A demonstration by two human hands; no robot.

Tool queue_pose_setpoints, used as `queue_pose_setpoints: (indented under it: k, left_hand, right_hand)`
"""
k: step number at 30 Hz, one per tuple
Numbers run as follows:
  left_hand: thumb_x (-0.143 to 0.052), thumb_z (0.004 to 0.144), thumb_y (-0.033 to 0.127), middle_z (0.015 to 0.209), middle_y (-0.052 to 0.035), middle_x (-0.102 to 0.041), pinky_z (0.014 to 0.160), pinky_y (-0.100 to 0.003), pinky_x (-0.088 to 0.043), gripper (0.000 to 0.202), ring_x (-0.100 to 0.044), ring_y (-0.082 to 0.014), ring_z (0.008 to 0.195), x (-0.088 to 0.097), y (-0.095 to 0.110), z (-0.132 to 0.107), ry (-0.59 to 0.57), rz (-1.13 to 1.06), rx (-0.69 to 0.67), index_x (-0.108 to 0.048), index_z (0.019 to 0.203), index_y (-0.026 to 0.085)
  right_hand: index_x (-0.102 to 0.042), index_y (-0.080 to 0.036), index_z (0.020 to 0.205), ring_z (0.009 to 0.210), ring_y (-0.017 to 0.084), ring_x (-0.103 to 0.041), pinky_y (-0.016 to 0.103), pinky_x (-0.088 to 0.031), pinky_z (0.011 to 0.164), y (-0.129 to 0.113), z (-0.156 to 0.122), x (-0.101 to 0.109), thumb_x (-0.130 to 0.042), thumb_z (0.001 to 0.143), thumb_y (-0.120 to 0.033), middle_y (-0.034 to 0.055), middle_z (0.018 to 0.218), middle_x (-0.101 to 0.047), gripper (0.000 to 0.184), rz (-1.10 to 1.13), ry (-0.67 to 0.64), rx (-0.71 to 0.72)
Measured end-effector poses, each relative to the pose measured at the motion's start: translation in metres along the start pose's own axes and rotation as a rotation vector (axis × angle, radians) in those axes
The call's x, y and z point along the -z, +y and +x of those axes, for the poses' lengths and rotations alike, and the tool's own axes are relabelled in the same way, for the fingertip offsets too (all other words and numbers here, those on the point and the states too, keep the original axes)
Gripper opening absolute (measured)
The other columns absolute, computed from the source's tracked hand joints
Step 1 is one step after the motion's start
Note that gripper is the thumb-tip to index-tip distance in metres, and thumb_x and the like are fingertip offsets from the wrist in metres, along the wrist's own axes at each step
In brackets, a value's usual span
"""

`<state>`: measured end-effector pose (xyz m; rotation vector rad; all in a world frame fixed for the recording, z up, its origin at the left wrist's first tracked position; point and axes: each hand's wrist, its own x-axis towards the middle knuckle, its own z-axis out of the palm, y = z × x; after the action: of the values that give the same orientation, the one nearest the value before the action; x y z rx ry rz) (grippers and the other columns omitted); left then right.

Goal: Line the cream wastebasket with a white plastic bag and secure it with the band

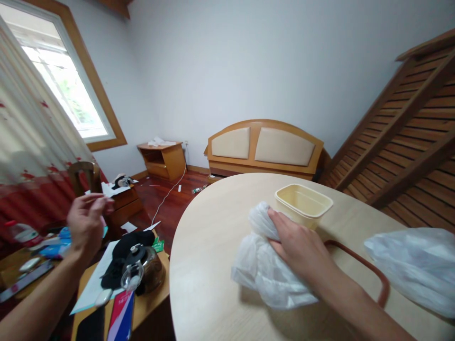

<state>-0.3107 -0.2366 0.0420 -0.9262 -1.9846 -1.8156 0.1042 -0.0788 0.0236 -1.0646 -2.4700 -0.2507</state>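
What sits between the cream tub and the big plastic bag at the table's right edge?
In the head view, only bare tabletop lies between the cream tub and the plastic bag; a brown chair back curves up nearer the camera, below that stretch.

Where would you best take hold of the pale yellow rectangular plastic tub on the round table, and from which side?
Probably by the flared rim of the pale yellow rectangular plastic tub, from above, thumb and fingers across its shorter width. It stands upright and open, so the rim is exposed. The right hand, resting on the crumpled white plastic bag beside it, is nearest.
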Motion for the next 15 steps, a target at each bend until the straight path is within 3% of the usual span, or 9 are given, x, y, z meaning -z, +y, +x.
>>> queue_pose_setpoints:
  k: [2, 3, 4, 6, 7, 8, 11, 15]
  left_hand:
    - [-0.062, 0.084, 0.057, 0.118, -0.0070, -0.067, 0.094, -0.040, -0.052, 0.057, -0.064, -0.0224, 0.102, -0.036, 0.018, -0.026, -0.512, -0.192, -0.080, -0.049, 0.125, 0.020]
    - [-0.065, 0.081, 0.061, 0.136, -0.0127, -0.058, 0.100, -0.044, -0.049, 0.074, -0.059, -0.0283, 0.118, -0.051, 0.030, -0.046, -0.720, -0.260, -0.121, -0.039, 0.138, 0.021]
    - [-0.068, 0.078, 0.064, 0.150, -0.0157, -0.046, 0.109, -0.048, -0.042, 0.090, -0.048, -0.0320, 0.134, -0.065, 0.043, -0.068, -0.886, -0.283, -0.162, -0.029, 0.147, 0.023]
    - [-0.078, 0.067, 0.064, 0.163, -0.0184, -0.023, 0.119, -0.054, -0.028, 0.120, -0.025, -0.0363, 0.149, -0.091, 0.071, -0.113, -1.093, -0.305, -0.225, -0.008, 0.156, 0.023]
    - [-0.081, 0.064, 0.062, 0.163, -0.0197, -0.019, 0.120, -0.056, -0.025, 0.129, -0.023, -0.0375, 0.150, -0.103, 0.084, -0.133, -1.162, -0.324, -0.221, -0.002, 0.157, 0.022]
    - [-0.083, 0.064, 0.059, 0.161, -0.0205, -0.025, 0.119, -0.055, -0.027, 0.129, -0.027, -0.0377, 0.148, -0.115, 0.096, -0.151, -1.230, -0.363, -0.194, -0.003, 0.157, 0.019]
    - [-0.077, 0.074, 0.046, 0.144, -0.0176, -0.052, 0.113, -0.048, -0.041, 0.091, -0.050, -0.0349, 0.133, -0.150, 0.125, -0.185, -1.385, -0.576, -0.109, -0.036, 0.149, 0.014]
    - [-0.063, 0.082, 0.035, 0.128, -0.0150, -0.065, 0.109, -0.049, -0.045, 0.058, -0.056, -0.0340, 0.126, -0.195, 0.142, -0.195, -1.267, -0.686, -0.061, -0.055, 0.135, 0.012]
  right_hand:
    - [-0.053, -0.017, 0.131, 0.090, 0.030, -0.072, 0.035, -0.057, 0.068, -0.006, 0.007, 0.009, -0.060, 0.081, -0.016, 0.0150, 0.117, -0.070, 0.050, 0.061, 0.025, -0.041]
    - [-0.051, -0.017, 0.132, 0.093, 0.031, -0.072, 0.037, -0.057, 0.070, -0.009, 0.009, 0.012, -0.060, 0.082, -0.019, 0.0161, 0.117, -0.069, 0.050, 0.107, 0.036, -0.059]
    - [-0.050, -0.016, 0.132, 0.096, 0.033, -0.071, 0.039, -0.057, 0.073, -0.012, 0.010, 0.014, -0.061, 0.083, -0.022, 0.0170, 0.118, -0.069, 0.050, 0.168, 0.044, -0.075]
    - [-0.045, -0.016, 0.135, 0.103, 0.035, -0.069, 0.043, -0.056, 0.080, -0.018, 0.010, 0.015, -0.062, 0.085, -0.028, 0.0180, 0.119, -0.067, 0.054, 0.341, 0.073, -0.123]
    - [-0.042, -0.016, 0.135, 0.103, 0.035, -0.068, 0.044, -0.055, 0.083, -0.020, 0.010, 0.014, -0.062, 0.086, -0.032, 0.0178, 0.119, -0.067, 0.056, 0.457, 0.087, -0.151]
    - [-0.040, -0.016, 0.135, 0.103, 0.033, -0.069, 0.044, -0.055, 0.085, -0.022, 0.009, 0.012, -0.062, 0.087, -0.036, 0.0168, 0.118, -0.067, 0.057, 0.588, 0.095, -0.191]
    - [-0.036, -0.018, 0.135, 0.107, 0.026, -0.067, 0.041, -0.053, 0.093, -0.021, 0.006, 0.006, -0.062, 0.088, -0.040, 0.0144, 0.122, -0.065, 0.059, 0.946, 0.099, -0.234]
    - [-0.041, -0.017, 0.135, 0.118, 0.025, -0.061, 0.041, -0.048, 0.102, 0.002, 0.007, 0.011, -0.067, 0.083, -0.036, 0.0155, 0.132, -0.060, 0.061, 1.109, -0.002, -0.167]
